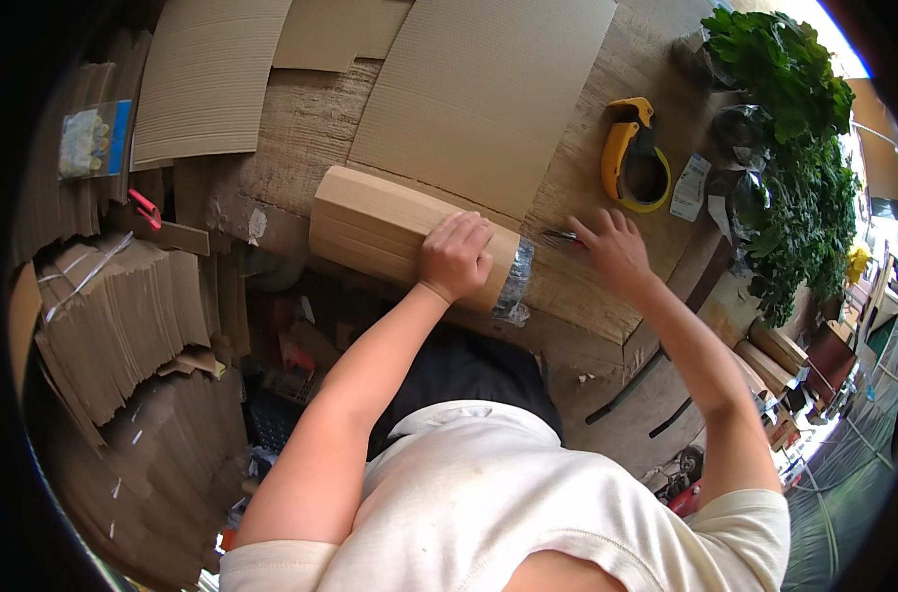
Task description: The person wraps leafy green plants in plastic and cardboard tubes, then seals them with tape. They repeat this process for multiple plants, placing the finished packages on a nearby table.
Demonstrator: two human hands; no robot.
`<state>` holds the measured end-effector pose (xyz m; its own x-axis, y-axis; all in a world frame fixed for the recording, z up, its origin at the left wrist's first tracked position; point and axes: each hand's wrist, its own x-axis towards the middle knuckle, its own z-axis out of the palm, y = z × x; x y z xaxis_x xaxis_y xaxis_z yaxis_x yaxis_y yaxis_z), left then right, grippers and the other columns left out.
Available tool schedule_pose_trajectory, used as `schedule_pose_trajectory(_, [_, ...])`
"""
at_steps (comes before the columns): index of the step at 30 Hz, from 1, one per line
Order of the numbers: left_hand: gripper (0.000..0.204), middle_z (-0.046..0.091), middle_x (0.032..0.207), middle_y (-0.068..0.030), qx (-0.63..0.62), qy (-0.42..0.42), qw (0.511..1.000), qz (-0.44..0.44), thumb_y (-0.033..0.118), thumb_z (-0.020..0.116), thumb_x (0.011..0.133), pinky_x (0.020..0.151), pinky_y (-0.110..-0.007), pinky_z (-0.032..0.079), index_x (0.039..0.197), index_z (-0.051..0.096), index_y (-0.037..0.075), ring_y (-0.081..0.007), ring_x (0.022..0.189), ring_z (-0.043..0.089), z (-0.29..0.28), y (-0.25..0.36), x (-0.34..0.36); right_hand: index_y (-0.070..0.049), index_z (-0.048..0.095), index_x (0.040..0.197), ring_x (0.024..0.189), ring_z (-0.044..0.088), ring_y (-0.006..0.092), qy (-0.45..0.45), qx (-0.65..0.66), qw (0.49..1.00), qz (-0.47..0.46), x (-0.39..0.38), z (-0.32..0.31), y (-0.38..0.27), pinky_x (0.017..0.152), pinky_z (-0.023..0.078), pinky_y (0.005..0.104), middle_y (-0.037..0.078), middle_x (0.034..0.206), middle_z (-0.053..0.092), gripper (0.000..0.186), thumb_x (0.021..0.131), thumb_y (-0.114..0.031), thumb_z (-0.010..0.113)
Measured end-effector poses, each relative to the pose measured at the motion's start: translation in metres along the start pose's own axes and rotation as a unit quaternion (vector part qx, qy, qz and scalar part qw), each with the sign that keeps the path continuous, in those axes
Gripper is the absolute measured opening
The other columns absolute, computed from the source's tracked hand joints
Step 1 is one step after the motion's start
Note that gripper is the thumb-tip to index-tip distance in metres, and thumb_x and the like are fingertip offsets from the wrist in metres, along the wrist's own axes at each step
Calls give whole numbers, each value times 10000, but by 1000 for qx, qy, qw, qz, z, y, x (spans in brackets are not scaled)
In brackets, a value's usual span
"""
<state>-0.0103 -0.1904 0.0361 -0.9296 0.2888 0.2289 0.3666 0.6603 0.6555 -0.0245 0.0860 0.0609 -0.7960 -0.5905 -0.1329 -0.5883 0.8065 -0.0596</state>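
Observation:
A long, faceted piece of folded cardboard (370, 222) lies along the near edge of the wooden table, its right end wrapped with shiny clear tape (515, 276). My left hand (456, 255) is closed over it near that taped end, fingers curled on top. Just to the right, my right hand (614, 249) is over the table with its fingers apart. By its thumb lies a small dark, metallic pointed thing (560, 235), partly hidden, whose kind I cannot make out. Beyond the right hand sits a yellow tape dispenser (618, 158) with a roll in it.
Flat cardboard sheets (478, 89) cover the table's far side. Bundled cardboard stacks (123, 326) stand at left, near a red-handled tool (145, 209). A white label (690, 185) and leafy green plants (794, 158) in clear wrap are at right. The wooden table (587, 296) ends close before me.

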Motion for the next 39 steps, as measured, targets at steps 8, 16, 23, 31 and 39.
schedule_pose_trajectory(8, [193,629,965,-120,-12,-15,1000,7,121,568,666,924,-410,449,847,597,58,-288,966,599,4,-4,-2,13,539,982,899,623,352,-65,369,745,552,92,48,-79,757,491,390,211,928,643,444,621,-125,759])
schedule_pose_trajectory(16, [195,627,953,-101,-24,15,1000,0,93,547,654,897,-407,464,838,606,68,-284,953,601,5,-3,-5,34,587,970,931,619,331,-95,407,714,561,90,45,-88,796,479,370,215,965,646,488,587,-165,814])
schedule_pose_trajectory(23, [205,621,963,-108,-35,8,999,-4,97,551,637,903,-415,460,833,599,64,-290,951,599,7,-4,-1,27,545,930,843,628,340,1,334,794,508,99,15,-92,743,489,379,195,897,652,437,604,-120,796])
schedule_pose_trajectory(31, [267,630,996,-129,-16,-18,1000,0,151,593,637,946,-407,439,880,619,42,-283,991,595,8,-6,-7,35,625,972,632,520,45,49,661,666,342,165,-120,-70,560,421,198,3,752,619,221,782,-49,700])
schedule_pose_trajectory(39, [241,626,981,-121,-36,0,999,-5,129,582,634,937,-407,444,855,615,40,-285,983,596,5,-5,-7,77,639,963,612,541,94,197,690,647,258,251,-169,-73,554,445,218,88,758,646,215,851,-107,634])
